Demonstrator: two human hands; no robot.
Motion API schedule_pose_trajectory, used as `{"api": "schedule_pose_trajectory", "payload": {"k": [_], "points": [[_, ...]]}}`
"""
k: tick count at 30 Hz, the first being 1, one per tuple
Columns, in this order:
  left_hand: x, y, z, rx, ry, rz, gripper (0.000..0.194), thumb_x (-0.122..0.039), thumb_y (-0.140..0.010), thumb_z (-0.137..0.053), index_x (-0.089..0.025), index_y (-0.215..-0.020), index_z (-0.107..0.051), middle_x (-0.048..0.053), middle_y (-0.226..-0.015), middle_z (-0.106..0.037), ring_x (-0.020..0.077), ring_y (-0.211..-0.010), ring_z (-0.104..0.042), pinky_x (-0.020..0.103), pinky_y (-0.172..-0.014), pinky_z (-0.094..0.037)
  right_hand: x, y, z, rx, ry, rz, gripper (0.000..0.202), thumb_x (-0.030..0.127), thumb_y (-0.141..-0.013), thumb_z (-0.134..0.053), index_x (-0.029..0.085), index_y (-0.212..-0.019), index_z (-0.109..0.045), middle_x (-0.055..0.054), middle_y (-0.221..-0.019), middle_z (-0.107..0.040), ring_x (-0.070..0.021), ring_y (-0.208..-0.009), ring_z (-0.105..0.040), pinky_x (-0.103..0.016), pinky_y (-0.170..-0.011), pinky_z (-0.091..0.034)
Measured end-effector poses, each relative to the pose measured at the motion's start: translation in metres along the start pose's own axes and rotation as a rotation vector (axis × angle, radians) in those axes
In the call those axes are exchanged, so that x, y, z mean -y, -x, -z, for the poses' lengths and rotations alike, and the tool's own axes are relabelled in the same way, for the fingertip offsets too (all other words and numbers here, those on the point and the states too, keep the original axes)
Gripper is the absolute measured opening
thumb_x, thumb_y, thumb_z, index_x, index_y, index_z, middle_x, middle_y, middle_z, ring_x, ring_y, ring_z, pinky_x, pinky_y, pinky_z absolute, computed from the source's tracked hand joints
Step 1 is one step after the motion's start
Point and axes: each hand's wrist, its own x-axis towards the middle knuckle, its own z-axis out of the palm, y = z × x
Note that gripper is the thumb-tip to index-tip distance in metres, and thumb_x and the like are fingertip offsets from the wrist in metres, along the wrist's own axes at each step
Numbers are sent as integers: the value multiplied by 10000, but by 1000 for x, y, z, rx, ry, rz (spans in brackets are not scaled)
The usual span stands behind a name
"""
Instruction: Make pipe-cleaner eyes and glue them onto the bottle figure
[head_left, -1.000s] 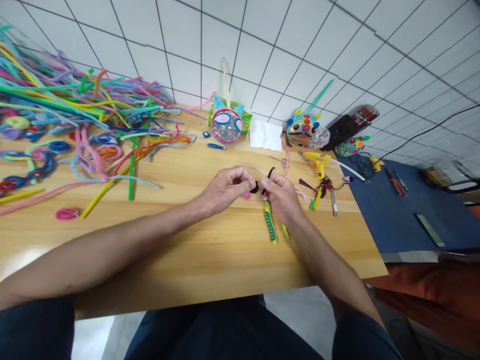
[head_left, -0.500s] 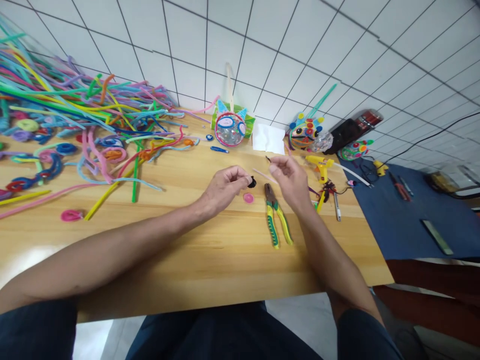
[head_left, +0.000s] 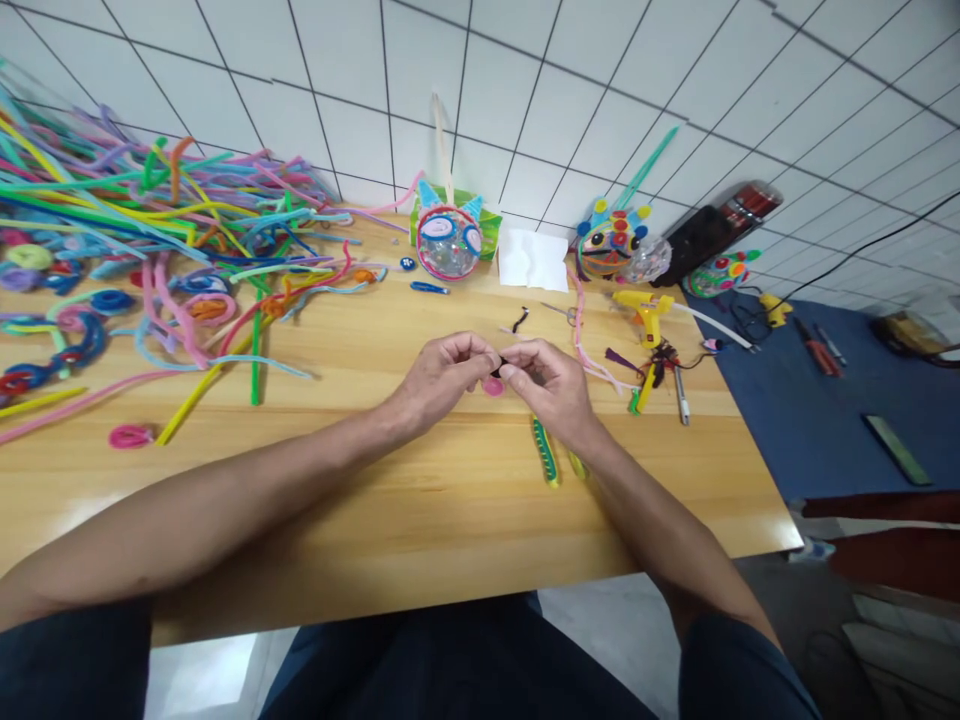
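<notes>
Over the middle of the table, my left hand [head_left: 452, 375] pinches a small black pipe cleaner coil [head_left: 497, 369] between thumb and fingertips. My right hand [head_left: 551, 385] meets it from the other side, its thumb and finger closed on the same coil; much of the coil is hidden by the fingers. Just below the fingertips lies a pink disc [head_left: 493, 388]. Pliers with green and yellow handles [head_left: 546, 455] lie partly covered by my right hand and wrist. A short black strip of pipe cleaner [head_left: 520, 319] rests on the wood beyond my hands.
Pipe cleaners [head_left: 150, 205] are heaped at the left. Along the wall stand a decorated clear ball [head_left: 448, 250] with blue ears, white paper [head_left: 532, 260] and another decorated ball [head_left: 606, 252]. A yellow glue gun [head_left: 645, 308] and a pen [head_left: 682, 395] lie to the right.
My right hand has let go of the short black strip, which now lies on the table. It has moved left and down to the black coil in my left hand, and covers the pliers' head.
</notes>
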Motion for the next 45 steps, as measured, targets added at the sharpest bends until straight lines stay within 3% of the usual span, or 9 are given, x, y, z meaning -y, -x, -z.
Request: {"api": "schedule_pose_trajectory", "payload": {"k": [9, 13, 16, 22, 30, 33, 36, 45], "points": [[1, 2, -2, -26, 19, 3, 184, -355, -754, -747, -185, -731, -679, -23, -603, -635, 98, -560, -460, 255, -572, -376, -5, 5, -5, -18, -66, -76, 165, 400, -937, -747, 251, -1006, -728, -12, -875, -759, -175, -800, -697, -349, -782, -566], [-1, 3, -3, -30, 27, -1, 179, -355, -765, -754, -191, -749, -685, -24, -592, -636, 105, -562, -483, 256, -576, -402, -3, 5, -3, -83, -87, -79, 258, 440, -922, -758, 270, -1109, -705, -15, -974, -769, -179, -861, -705, -349, -814, -577], [0, 3, -3, -23, 15, -22, 167, -342, -767, -743, -191, -736, -679, -21, -602, -643, 101, -560, -480, 254, -575, -402, -2, 5, -3, -56, -88, -50, 257, 397, -932, -733, 276, -1157, -710, -15, -1009, -772, -178, -894, -712, -350, -836, -575], [3, 5, -3, -22, -33, -19, 172, -349, -769, -739, -188, -738, -688, -33, -583, -590, 96, -551, -439, 250, -555, -347, -1, 7, -7, -16, -90, -49, 114, 334, -959, -684, 255, -1019, -740, 3, -876, -749, -157, -774, -688, -339, -774, -554], [4, 6, -4, -26, -6, -32, 200, -377, -771, -750, -187, -740, -698, -24, -607, -621, 100, -563, -454, 250, -568, -372, -2, 10, -12, -28, -181, -162, 212, 453, -942, -711, 243, -977, -709, 5, -819, -739, -152, -708, -672, -320, -690, -555], [4, 5, -4, -43, 36, -31, 181, -359, -762, -764, -188, -752, -706, -20, -610, -641, 101, -560, -474, 252, -568, -388, 2, 8, -13, -61, -226, -168, 268, 478, -912, -743, 255, -1051, -690, 6, -859, -743, -153, -759, -683, -311, -705, -569], [3, 4, -4, -64, 57, -38, 168, -344, -757, -772, -189, -761, -706, -22, -611, -650, 98, -551, -481, 250, -560, -389, 6, 5, -13, -73, -286, -164, 326, 466, -876, -775, 266, -1109, -664, 8, -887, -746, -153, -792, -695, -300, -703, -578], [2, 3, -2, -16, -24, -45, 170, -352, -766, -771, -186, -775, -733, -18, -626, -652, 98, -560, -469, 252, -559, -377, 8, 2, -10, -79, -267, -193, 258, 408, -853, -787, 261, -1031, -671, 21, -832, -718, -141, -742, -683, -293, -689, -591]]}}
